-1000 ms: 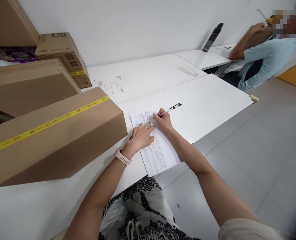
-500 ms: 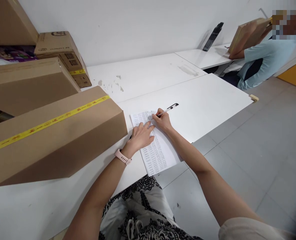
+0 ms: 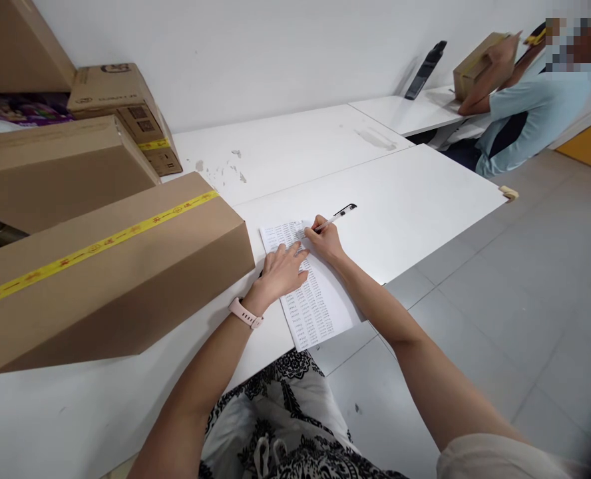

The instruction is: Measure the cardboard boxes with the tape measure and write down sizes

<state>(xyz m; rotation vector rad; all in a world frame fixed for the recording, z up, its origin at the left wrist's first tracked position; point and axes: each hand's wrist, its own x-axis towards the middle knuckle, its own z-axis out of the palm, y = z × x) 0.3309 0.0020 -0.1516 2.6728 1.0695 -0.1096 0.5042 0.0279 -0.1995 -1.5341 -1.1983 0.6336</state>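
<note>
Writing looks to be the step in hand, as far as I can judge: the right hand [image 3: 327, 241] has its thumb and fingers pinched round a pen [image 3: 344, 212], angled up toward 2 o'clock. Can't tell if the tip touches, the fingers hide it. Paper [image 3: 320, 316] is dead centre on my dial, full of small printed columns I can't read, near the front of the white table [image 3: 410, 199] with its lower right corner poking past the edge at 5 o'clock. Left hand [image 3: 281, 271] lies on it with fingers loosely spread, gripping nothing, pinkish watch [image 3: 245, 314] on that wrist. I'd say the next move calls for a small shift of the pen while the left palm pins the sheet, since that overhang could let it slip or bend. Biggest thing in the way is the taped box [image 3: 140, 266] at 9 o'clock, just beside the paper, so not much elbow room there, and the left hand covers some rows too. More boxes [image 3: 66, 166] pile up around 10. Bottle [image 3: 426, 70] stands by the wall at 1, and at 2 a co-worker [image 3: 540, 113] in pale blue has a small carton [image 3: 468, 74], well apart from all this.
</note>
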